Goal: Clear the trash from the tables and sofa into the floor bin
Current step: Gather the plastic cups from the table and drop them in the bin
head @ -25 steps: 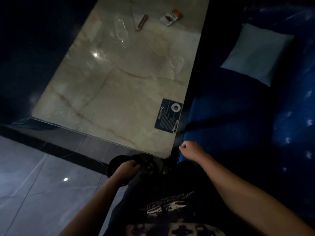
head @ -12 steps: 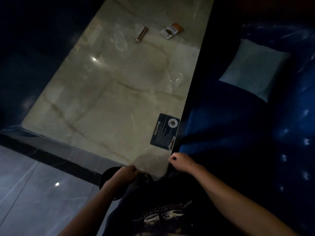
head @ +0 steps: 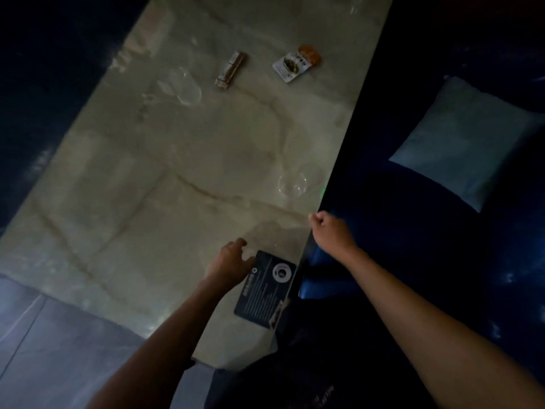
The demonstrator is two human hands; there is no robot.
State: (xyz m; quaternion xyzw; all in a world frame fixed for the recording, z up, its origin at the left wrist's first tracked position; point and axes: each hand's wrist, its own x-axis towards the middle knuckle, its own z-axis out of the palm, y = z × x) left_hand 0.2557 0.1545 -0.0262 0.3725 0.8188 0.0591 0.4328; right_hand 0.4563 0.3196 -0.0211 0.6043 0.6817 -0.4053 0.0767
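On the far part of the beige marble table (head: 132, 216) lie a brown stick-shaped wrapper (head: 230, 69) and a white and orange snack packet (head: 296, 63). A clear plastic cup (head: 293, 184) stands near the right edge, and more clear plastic (head: 185, 87) lies left of the stick wrapper. My left hand (head: 230, 261) hovers over the near table with fingers apart and holds nothing, just left of a dark printed card (head: 265, 290). My right hand (head: 330, 228) is a loose fist at the table's right edge, below the clear cup. No bin is in view.
A dark blue sofa (head: 413, 246) runs along the table's right side with a pale square pillow (head: 466, 143) on it. Grey tiled floor (head: 59, 335) lies at the lower left. The room is very dim.
My view has moved forward over the table. My left hand left the black round bin near my legs and came over the table. The right fist rose along the table edge.
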